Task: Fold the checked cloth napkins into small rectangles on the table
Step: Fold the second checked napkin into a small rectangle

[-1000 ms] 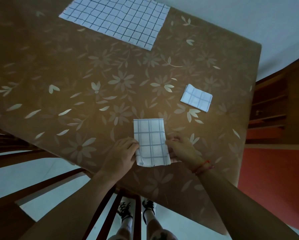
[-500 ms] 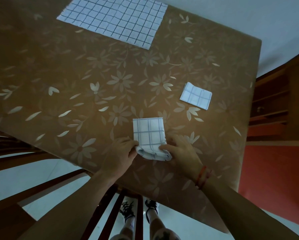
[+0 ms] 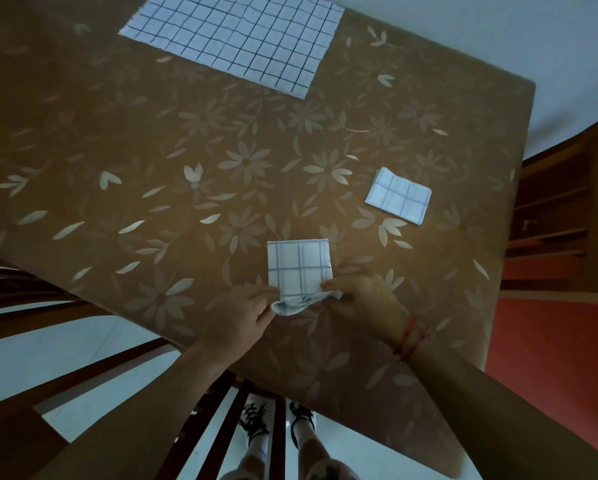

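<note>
While both rest knuckles-up on table [image 3: 117, 150] | left hand [image 3: 237, 318] pinches napkin [image 3: 297, 268] near edge | right hand [image 3: 363, 303] pinches same edge

We had the half-folded napkin [image 3: 299, 268] on the desk [image 3: 117, 168], near the front edge and straight ahead of us. Our left hand [image 3: 242, 317] held its near-left corner and our right hand [image 3: 363, 299] its near-right corner. The folded napkin [image 3: 398, 195] lay further back to the right, well apart. The spread-out napkin [image 3: 235, 36] lay at the far edge. The chair [image 3: 83, 375] stood below the front edge, left of us, and the shelf unit [image 3: 550, 220] stood off the desk's right side.
</note>
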